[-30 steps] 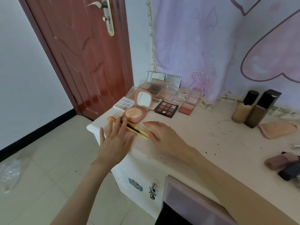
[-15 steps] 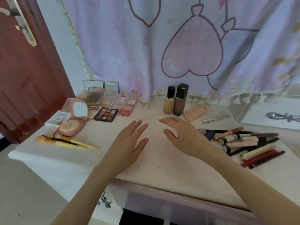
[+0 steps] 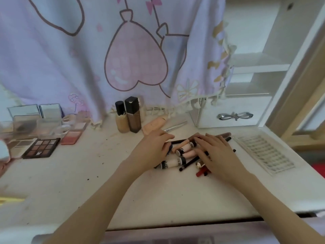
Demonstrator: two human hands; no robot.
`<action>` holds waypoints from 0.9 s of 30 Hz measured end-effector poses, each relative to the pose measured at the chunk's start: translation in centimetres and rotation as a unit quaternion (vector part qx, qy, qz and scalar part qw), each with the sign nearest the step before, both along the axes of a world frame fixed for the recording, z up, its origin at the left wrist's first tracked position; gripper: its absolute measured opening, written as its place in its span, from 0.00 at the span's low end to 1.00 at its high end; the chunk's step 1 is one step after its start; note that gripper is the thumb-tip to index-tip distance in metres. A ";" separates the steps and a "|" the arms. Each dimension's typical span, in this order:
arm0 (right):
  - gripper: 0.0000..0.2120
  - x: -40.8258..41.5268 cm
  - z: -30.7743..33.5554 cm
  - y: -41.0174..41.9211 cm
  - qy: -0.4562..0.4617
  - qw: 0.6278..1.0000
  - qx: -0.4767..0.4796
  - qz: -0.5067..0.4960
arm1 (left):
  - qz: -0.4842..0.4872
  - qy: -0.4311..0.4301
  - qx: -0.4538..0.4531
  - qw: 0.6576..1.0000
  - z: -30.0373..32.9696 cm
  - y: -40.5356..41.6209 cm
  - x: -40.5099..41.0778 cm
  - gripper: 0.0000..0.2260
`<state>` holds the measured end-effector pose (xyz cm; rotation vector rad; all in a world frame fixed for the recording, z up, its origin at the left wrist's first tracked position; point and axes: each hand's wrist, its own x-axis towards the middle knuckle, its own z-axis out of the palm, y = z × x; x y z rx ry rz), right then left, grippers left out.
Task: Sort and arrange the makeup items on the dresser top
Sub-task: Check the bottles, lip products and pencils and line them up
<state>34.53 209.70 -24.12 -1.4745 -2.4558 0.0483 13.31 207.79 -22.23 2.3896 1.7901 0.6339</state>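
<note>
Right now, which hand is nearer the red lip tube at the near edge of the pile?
Right. The right hand lies over the pile with its palm partly covering the red lip tube. The left hand rests at the pile's far-left side, clearly apart from it.

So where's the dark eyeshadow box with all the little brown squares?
In the head view, the dark eyeshadow palette lies flat at the left of the dresser top, just left of the pink blush palette.

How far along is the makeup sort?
Done: palettes grouped at left, two foundation bottles upright at the back. In hand: left hand and right hand rest on the jumbled pile of tubes and pencils. Left: lining up that pile.
</note>
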 end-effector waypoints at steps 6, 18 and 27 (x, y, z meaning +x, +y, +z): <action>0.35 1.9 -2.1 0.7 0.053 0.998 0.004 -0.024 | -0.076 0.045 -0.075 0.993 -0.3 2.5 3.5 0.16; 0.18 2.3 -2.4 1.4 0.119 0.992 0.009 -0.027 | -0.042 0.008 -0.103 0.994 -0.7 4.0 3.0 0.16; 0.19 2.2 -2.7 1.4 0.146 0.989 0.022 -0.031 | -0.015 0.016 -0.109 0.994 -0.8 5.0 3.6 0.20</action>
